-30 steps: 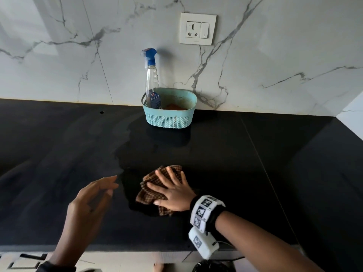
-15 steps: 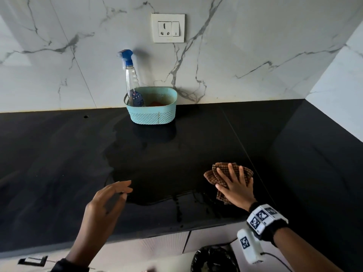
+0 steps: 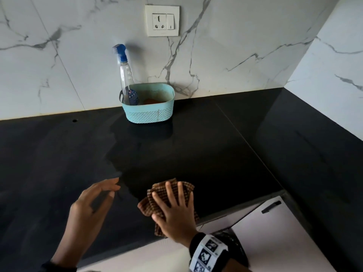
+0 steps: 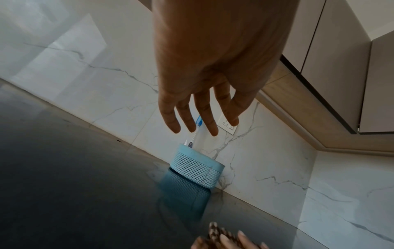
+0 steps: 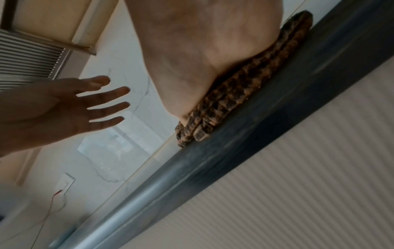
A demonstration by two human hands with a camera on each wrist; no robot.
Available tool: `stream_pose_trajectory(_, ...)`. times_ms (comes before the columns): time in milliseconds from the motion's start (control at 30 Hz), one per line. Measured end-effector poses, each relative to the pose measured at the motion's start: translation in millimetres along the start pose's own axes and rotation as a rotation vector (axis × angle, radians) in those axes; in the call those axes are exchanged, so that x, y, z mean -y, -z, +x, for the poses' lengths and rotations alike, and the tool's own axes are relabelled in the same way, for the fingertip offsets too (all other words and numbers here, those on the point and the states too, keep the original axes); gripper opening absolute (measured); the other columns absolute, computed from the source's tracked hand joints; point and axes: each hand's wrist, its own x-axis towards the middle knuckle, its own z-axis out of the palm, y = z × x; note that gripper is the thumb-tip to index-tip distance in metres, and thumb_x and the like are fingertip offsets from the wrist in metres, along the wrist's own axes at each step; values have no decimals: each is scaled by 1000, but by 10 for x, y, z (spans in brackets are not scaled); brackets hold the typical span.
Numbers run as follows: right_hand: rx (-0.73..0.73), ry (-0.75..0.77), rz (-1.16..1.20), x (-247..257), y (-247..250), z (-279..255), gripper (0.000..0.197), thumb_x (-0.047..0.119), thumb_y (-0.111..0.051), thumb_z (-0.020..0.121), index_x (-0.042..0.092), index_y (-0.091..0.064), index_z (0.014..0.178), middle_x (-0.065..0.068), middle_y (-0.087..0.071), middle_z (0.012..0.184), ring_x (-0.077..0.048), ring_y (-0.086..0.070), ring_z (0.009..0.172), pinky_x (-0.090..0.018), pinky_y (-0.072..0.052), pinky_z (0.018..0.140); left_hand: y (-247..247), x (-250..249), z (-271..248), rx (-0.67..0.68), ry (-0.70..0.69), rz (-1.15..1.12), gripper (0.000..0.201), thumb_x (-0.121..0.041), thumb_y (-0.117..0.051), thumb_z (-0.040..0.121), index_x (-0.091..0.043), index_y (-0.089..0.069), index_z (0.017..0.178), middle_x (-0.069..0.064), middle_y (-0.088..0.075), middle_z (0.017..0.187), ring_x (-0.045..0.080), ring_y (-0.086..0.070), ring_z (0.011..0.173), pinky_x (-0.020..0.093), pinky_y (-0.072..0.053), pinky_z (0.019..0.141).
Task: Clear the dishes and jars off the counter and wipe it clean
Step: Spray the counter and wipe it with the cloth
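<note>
A folded brown checked cloth point(image 3: 157, 205) lies near the front edge of the black counter point(image 3: 196, 150). My right hand point(image 3: 173, 209) presses flat on the cloth with straight, spread fingers; the right wrist view shows the cloth point(image 5: 241, 87) squeezed under the palm. My left hand point(image 3: 92, 205) hovers just left of it above the counter, fingers relaxed and holding nothing; the left wrist view shows those fingers point(image 4: 200, 114) hanging loose and spread. A wet, darker patch spreads across the counter ahead of the cloth.
A light blue perforated basket point(image 3: 149, 112) stands against the marble back wall with a blue-capped spray bottle point(image 3: 126, 75) in it. A white socket plate point(image 3: 162, 20) is on the wall above. White cabinet fronts with a black handle point(image 3: 271, 207) sit below the counter's corner.
My right hand has slid the cloth from the right back toward the left, nearer the front edge and close to my left hand. The left hand stayed hovering.
</note>
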Motion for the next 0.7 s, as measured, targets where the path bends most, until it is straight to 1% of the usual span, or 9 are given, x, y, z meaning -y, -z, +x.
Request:
stream_pose_trajectory(100, -7, 26, -1, 385, -90, 3, 58, 65, -40, 80, 46, -39, 134, -3, -41, 147, -38, -36, 133, -64, -37, 94, 212, 195, -7, 7, 17, -7, 31, -3, -63, 85, -34, -66, 86, -21, -64, 111, 9, -59, 108, 22, -45, 90)
stream_pose_trajectory(233, 6, 119, -3, 761, -136, -99, 57, 59, -41, 81, 44, -38, 136, 2, -37, 149, -33, -37, 136, -57, -35, 102, 368, 334, -32, 26, 2, -4, 34, -1, -60, 85, -35, -65, 85, -21, -63, 112, 11, -59, 110, 25, -46, 88)
stream_pose_trajectory(333, -50, 227, 147, 848, -177, -207, 51, 38, -50, 78, 36, -47, 129, 8, -42, 145, -21, -34, 138, -42, -33, 111, 409, 348, -36, 28, -14, -35, 36, 0, -60, 85, -36, -64, 87, -20, -63, 112, 9, -59, 108, 28, -46, 89)
stream_pose_trajectory(433, -218, 323, 339, 759, -289, -346, 40, 20, -54, 78, 28, -56, 117, 11, -49, 140, -12, -32, 139, -32, -28, 109, 408, 355, -39, 37, -19, -67, 36, -1, -59, 85, -37, -64, 89, -16, -65, 112, 9, -59, 109, 29, -46, 91)
stream_pose_trajectory(500, -231, 334, 408, 685, -284, -448, 38, 16, -54, 79, 27, -57, 115, 12, -52, 138, -9, -32, 138, -28, -26, 109, 406, 382, -36, 58, -12, -82, 31, -3, -59, 86, -34, -64, 90, -12, -66, 112, 10, -58, 111, 32, -46, 91)
stream_pose_trajectory(567, -160, 274, 555, 573, -217, -591, 41, 14, -54, 77, 30, -56, 116, 15, -53, 135, -5, -34, 137, -23, -25, 110, 409, 392, -18, 72, -16, -102, 29, -3, -59, 86, -31, -65, 90, -10, -66, 113, 11, -58, 113, 33, -46, 93)
stream_pose_trajectory(633, -30, 135, 767, 411, -59, -778, 44, 15, -50, 79, 34, -56, 117, 19, -55, 130, 4, -43, 128, -17, -31, 106, 401, 377, 13, 67, -40, -105, 30, -1, -59, 86, -30, -66, 86, -9, -66, 112, 11, -58, 112, 32, -45, 94)
stream_pose_trajectory(667, 8, 44, 906, 322, 47, -864, 41, 13, -50, 82, 34, -59, 116, 16, -59, 124, 7, -53, 115, -15, -39, 97, 389, 365, 29, 65, -47, -105, 31, 0, -59, 86, -30, -66, 85, -8, -66, 111, 12, -59, 111, 31, -45, 94)
stream_pose_trajectory(700, 48, -68, 1058, 227, 175, -941, 38, 8, -51, 85, 32, -65, 112, 11, -66, 113, 5, -62, 97, -16, -46, 85, 377, 354, 48, 67, -51, -112, 30, 1, -59, 85, -29, -66, 85, -7, -66, 111, 13, -60, 110, 31, -45, 94)
